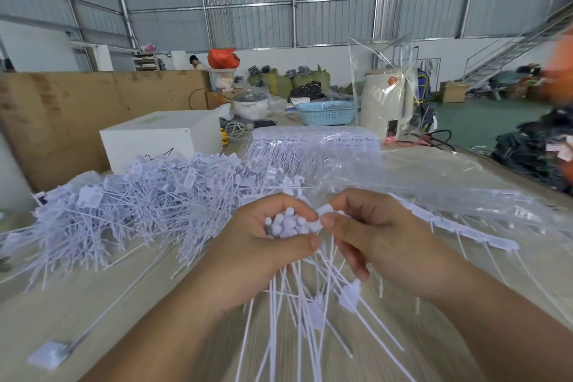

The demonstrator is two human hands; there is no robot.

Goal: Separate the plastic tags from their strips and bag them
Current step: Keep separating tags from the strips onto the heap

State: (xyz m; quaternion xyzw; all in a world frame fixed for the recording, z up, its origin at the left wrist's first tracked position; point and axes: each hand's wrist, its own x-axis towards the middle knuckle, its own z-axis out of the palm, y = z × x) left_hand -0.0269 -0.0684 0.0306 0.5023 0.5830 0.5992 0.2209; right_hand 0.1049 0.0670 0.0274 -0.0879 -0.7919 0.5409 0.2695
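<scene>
A bunch of white plastic tags [291,226] is gripped in the left hand [263,245], fingers curled round the knobbed ends, with the thin tails fanned down and out below the hand over the table [124,298]. One tag head [324,214] is pinched between thumb and forefinger of the right hand [372,236], just beside the bunch; the remaining fingers [356,267] are curled loosely among the tails. The hands are held close together, nearly touching.

A big heap of loose tags [139,205] is piled on the table to the left. A single stray tag [51,353] is seen at the near left edge. Tag strips [443,223] are laid to the right of the hands, partly under clear plastic film [434,170]. A clear bag packed with strips [313,143] is seen behind the hands.

Further back, a white box [161,136], a blue basket [327,113], a white appliance wrapped in plastic [387,99] and a cardboard sheet [77,115] are seen. Dark clothing [536,146] is piled at the far right.
</scene>
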